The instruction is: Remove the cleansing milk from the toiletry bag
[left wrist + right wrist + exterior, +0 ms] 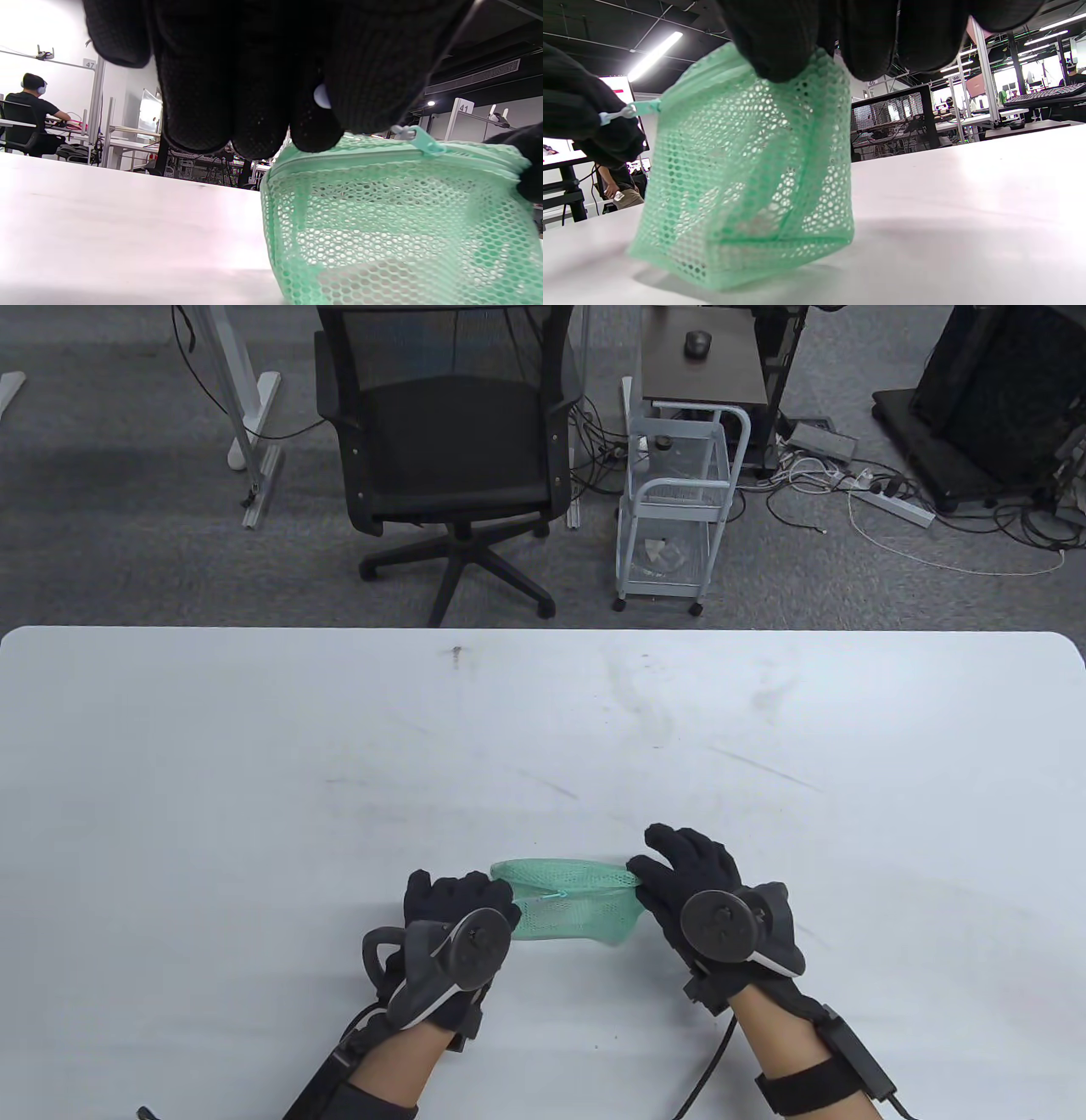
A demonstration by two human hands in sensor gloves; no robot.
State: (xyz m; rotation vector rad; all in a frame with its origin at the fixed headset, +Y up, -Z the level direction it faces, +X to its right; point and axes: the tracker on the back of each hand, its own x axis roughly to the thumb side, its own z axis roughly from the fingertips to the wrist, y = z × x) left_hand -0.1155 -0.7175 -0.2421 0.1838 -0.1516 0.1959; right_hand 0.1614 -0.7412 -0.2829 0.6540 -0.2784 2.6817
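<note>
White table (254,746) fills the near half of the scene; an office chair (450,449) and a wire cart (674,500) stand on the carpet beyond its far edge.

Left to right along the near edge:

1. Left hand (454,912). Fingers are pressed together at the bag's left end. In the right wrist view this hand pinches the zip pull (630,111) between thumb and fingers.

2. Bag (573,903). Green mesh, standing on the table between the two hands, touching both. The zip (382,154) runs along the top edge and appears closed, or nearly so.

3. Right hand (700,891). Thumb and first fingers pinch the bag's right top corner; the remaining fingers are spread toward the far side.

Step in hand, as judged: opening the zip. Procedure:
- Hold the right corner firm so the mesh stays taut.
- Draw the pull along the line of the zip, not upward, or the soft bag will buckle and jam the slider.
- Keep the base on the table.

Milk: not clearly visible. A pale shape low inside the mesh (373,275) may be it; if so, it lies below both grips, at the bottom of the bag.
</note>
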